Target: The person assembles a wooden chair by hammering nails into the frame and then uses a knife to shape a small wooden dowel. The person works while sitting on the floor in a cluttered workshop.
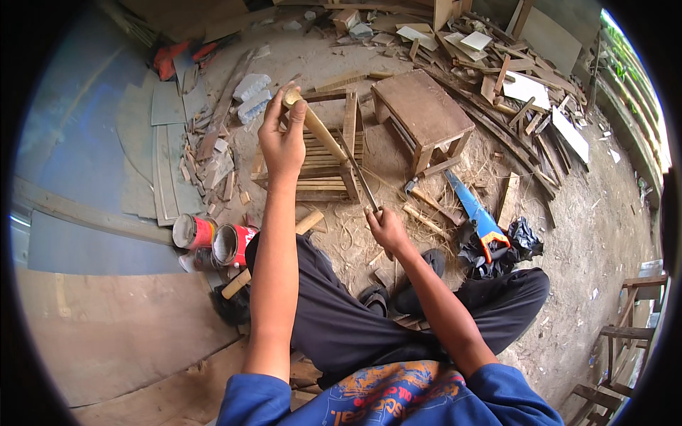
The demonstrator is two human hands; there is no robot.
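My left hand [285, 138] is raised and wrapped round the top end of a bamboo pole [323, 136], which slants down to the right. In my right hand [388, 231] is a long, narrow-bladed machete [362, 179], its dark blade pointing up and away beside the pole's lower part. Whether the blade touches the bamboo I cannot tell. Behind the pole lies a slatted wooden frame [320, 186], and the pole's lower end overlaps its near right corner. A brown wooden stool [424, 106] stands to the right of this frame.
Right of my feet lie a hammer [435, 206], a blue handsaw with an orange handle [472, 204] and a black plastic bag [526, 240]. Two red tins [238, 243] stand at left near another bamboo piece [236, 284]. Scrap wood [497, 82] is heaped at far right.
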